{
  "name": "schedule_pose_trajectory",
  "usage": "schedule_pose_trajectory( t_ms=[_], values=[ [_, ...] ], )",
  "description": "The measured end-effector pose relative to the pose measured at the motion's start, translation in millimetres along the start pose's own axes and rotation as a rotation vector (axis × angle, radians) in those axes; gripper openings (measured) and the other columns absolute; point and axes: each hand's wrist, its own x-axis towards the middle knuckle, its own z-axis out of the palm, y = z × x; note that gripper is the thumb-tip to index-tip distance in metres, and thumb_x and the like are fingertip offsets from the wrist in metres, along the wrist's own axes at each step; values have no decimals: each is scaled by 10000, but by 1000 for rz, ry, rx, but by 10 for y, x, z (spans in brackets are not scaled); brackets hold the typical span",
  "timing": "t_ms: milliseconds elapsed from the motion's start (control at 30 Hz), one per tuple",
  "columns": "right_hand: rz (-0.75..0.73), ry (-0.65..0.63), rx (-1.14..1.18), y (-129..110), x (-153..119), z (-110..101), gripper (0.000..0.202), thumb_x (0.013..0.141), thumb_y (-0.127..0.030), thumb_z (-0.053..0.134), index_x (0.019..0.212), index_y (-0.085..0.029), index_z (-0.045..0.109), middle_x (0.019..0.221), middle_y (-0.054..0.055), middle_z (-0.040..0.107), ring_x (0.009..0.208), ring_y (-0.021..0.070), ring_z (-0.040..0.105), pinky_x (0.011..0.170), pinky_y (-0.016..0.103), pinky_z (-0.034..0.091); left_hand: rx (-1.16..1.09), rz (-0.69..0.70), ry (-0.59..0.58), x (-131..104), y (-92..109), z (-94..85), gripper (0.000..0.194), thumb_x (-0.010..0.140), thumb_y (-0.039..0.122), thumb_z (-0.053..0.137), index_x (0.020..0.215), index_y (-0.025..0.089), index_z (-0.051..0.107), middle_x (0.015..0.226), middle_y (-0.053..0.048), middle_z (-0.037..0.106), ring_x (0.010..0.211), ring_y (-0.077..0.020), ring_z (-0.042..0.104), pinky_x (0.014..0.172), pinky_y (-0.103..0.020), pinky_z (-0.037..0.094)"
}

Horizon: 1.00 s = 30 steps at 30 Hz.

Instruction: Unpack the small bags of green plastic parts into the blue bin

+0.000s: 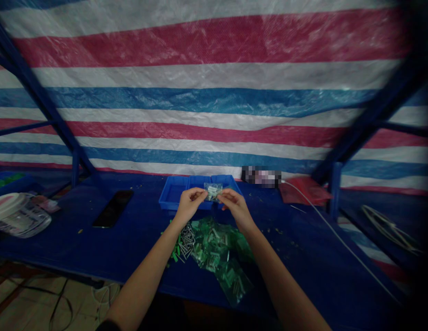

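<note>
Between my two hands I hold up a small clear plastic bag [213,191] with light green and whitish pieces inside. My left hand [193,201] pinches its left edge, and my right hand [233,202] pinches the right edge. Directly behind the bag stands a blue divided tray [175,192], partly covered by my hands. Below, between my forearms, lies a heap of similar filled clear bags [214,243]. Left of that heap is a pile of metal screws [187,241], with bright green plastic plugs [175,252] beside it near my left forearm.
A black phone [113,209] lies on the blue table [141,248], left of the tray. A lidded clear tub [22,214] stands at far left. At the back right are a blurred dark object [261,176], a red plastic sheet [305,191] and a white cable [341,234].
</note>
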Motion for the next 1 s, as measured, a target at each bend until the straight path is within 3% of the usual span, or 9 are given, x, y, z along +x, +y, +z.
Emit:
schedule_pose_trajectory(
  t_ms=[167,300,467,600,833,1000],
  values=[
    [-134,58,-112,61,40,-32,195,603,-360,732,695,-200,668,618,-16,555,566,112,473,497,230,374,-29,-14,-29,-1,8,-3,248,727,377,659,794,139,680,626,-32,666,591,-144,606,593,-254,451],
    [-74,22,-38,65,40,-54,183,644,-351,685,752,-203,689,646,-5,592,551,118,479,465,233,376,-49,-15,-27,-12,71,7,320,778,440,587,815,138,687,748,-75,706,714,-177,643,660,-280,483],
    [-48,48,15,-1,6,-58,226,716,-374,588,803,-210,718,790,29,665,668,146,545,518,241,414,-14,-20,38,-5,58,2,335,778,455,578,789,143,698,755,-68,702,664,-157,619,635,-270,476],
    [-40,49,-16,-25,2,-48,225,669,-395,660,794,-217,714,728,15,662,645,145,551,512,240,413,-15,-10,-11,11,-36,-7,242,694,350,695,823,146,698,747,-53,691,668,-151,616,646,-265,473],
    [-24,11,-68,-6,8,-31,263,604,-393,717,787,-206,687,675,17,653,588,139,552,459,219,392,-5,-19,-79,10,-106,-12,235,713,307,686,878,139,684,786,-61,686,689,-148,621,665,-267,480],
    [-24,76,-76,29,48,-93,265,603,-395,708,779,-196,691,706,25,675,583,139,552,458,223,367,-16,-30,-108,3,-85,6,233,728,296,675,903,141,675,827,-72,690,727,-153,629,687,-276,484]
  ],
)
